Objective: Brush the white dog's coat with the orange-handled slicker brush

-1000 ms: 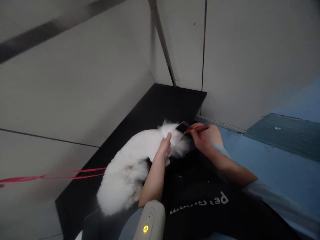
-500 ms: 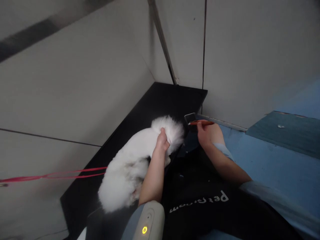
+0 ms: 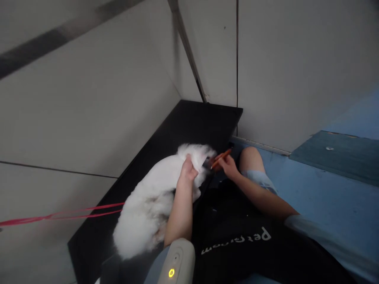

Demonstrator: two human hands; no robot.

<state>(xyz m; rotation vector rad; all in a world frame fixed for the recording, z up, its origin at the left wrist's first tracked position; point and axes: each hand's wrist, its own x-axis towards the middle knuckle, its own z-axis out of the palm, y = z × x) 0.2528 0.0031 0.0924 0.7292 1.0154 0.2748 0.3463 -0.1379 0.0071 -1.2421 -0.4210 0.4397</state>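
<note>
The white dog point(image 3: 156, 179) is on the black surface point(image 3: 204, 123); at the dog's head point(image 3: 196, 151), the left hand point(image 3: 188, 169) has it in a closed grip, the right hand point(image 3: 227, 165) grips an orange-handled brush point(image 3: 222, 158), fingers wrapped round.

Light's dim w/ soft shadows & brush point(image 3: 215, 162) blurred

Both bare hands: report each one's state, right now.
Left hand: closed on the fluffy white dog, at its head.
Right hand: closed, holding the slim orange-handled grooming brush.
</note>
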